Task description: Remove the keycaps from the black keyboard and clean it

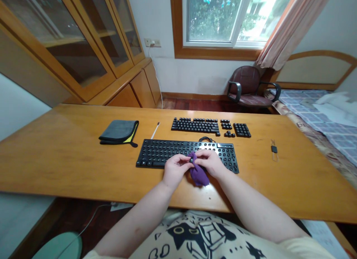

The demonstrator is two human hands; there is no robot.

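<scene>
My right hand point(210, 163) pinches a purple cloth point(199, 175), whose loose end hangs toward the desk's front edge. My left hand point(176, 168) meets it with closed fingers at a small black keycap point(191, 159), partly hidden by the cloth and fingertips. Both hands are over the front of a black keyboard point(158, 149). Most of its key positions are bare; a few keycaps point(143, 163) are still seated at its lower left. Behind it, loose black keycaps point(195, 125) lie in keyboard order, with a number-pad block point(242, 130) at the right.
A folded grey cloth point(118, 130) with yellow lining lies left on the wooden desk point(69, 158). A white brush point(155, 131) lies behind the keyboard, near its coiled cable point(205, 139). At right is a wire keycap puller point(274, 149). An armchair point(247, 84) stands beyond the desk.
</scene>
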